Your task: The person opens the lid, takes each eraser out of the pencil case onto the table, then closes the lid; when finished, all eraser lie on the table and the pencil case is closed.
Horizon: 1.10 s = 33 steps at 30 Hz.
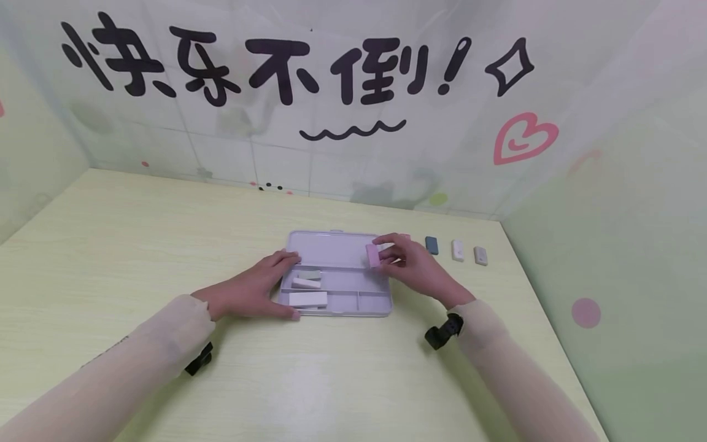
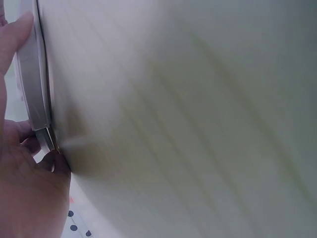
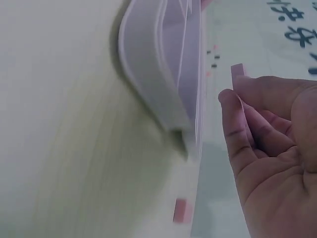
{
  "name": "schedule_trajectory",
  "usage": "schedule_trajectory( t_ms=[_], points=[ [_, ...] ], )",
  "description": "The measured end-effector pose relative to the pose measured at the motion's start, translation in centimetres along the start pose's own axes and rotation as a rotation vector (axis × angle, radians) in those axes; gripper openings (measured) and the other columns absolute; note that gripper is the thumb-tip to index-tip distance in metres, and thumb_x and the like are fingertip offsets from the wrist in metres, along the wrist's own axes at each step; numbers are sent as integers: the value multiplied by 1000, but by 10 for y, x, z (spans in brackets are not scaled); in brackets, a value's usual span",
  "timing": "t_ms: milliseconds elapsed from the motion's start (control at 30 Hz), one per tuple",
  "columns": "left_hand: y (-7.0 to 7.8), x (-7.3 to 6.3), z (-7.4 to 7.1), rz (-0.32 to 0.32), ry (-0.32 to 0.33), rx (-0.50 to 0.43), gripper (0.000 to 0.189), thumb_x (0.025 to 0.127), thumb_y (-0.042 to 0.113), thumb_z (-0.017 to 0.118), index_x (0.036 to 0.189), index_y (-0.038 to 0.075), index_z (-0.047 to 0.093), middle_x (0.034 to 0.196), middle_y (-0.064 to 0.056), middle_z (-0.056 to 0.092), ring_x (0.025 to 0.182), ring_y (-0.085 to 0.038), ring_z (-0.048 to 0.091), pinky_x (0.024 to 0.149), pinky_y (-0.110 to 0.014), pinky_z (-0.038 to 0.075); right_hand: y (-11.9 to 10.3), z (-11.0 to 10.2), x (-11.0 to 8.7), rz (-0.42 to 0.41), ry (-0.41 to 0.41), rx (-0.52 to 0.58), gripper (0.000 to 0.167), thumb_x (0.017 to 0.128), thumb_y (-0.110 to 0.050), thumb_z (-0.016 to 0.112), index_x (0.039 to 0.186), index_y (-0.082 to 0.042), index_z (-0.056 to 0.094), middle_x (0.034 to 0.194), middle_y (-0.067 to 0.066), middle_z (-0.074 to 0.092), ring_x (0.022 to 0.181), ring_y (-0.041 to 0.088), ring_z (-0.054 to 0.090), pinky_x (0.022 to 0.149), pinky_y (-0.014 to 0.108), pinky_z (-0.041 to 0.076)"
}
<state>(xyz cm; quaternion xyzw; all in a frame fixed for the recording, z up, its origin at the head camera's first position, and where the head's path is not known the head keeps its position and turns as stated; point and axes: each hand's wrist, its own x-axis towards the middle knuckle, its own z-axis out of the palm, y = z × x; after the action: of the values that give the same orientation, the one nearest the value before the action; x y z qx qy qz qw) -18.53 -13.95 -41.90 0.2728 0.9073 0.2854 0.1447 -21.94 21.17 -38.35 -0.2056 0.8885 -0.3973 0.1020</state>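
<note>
A lavender pencil case (image 1: 342, 301) lies unfolded on the table, its lid (image 1: 326, 245) towards the wall. My left hand (image 1: 256, 285) holds the case's left end, thumb at the front edge and fingers near the hinge. In the left wrist view, the thumb (image 2: 20, 34) presses the case's side. My right hand (image 1: 414, 267) pinches a pink eraser (image 1: 372, 255) above the case's right part; in the right wrist view, thumb and fingers grip this thin block (image 3: 238, 70). Inside the case lie a white block (image 1: 307, 299), a smaller white one (image 1: 305, 283) and a greyish one (image 1: 309, 274).
Right of the case stands a row of small erasers: a pink one (image 3: 182, 210) partly behind my right hand in the head view, a dark blue one (image 1: 431, 245), a white one (image 1: 457, 250) and a greyish one (image 1: 480, 255). A printed curtain (image 1: 265, 147) rises behind the table.
</note>
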Motion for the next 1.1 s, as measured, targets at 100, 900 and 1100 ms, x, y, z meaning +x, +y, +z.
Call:
schedule_trajectory(
  t_ms=[100,900,1100],
  points=[
    [0,0,0,-2,3,3,114,82,56,84,164,1,26,172,-22,21,158,-44,25,126,-62,31,13,-14,-7,34,43,-9,47,98,-8,72,143,-11,58,122,16,74,117,29,71,94,35,59],
    [-5,3,3,-2,-2,8,116,82,58,83,165,2,24,172,-19,21,158,-42,26,126,-61,32,115,-137,-80,277,237,-294,55,104,-16,65,151,5,47,135,33,63,109,23,69,75,7,49],
    [-7,2,3,-13,-3,16,117,82,60,82,165,4,23,173,-19,20,159,-43,24,126,-61,31,134,-146,-92,345,225,-310,54,104,-11,62,150,11,43,132,39,61,117,49,62,71,9,49]
  ],
)
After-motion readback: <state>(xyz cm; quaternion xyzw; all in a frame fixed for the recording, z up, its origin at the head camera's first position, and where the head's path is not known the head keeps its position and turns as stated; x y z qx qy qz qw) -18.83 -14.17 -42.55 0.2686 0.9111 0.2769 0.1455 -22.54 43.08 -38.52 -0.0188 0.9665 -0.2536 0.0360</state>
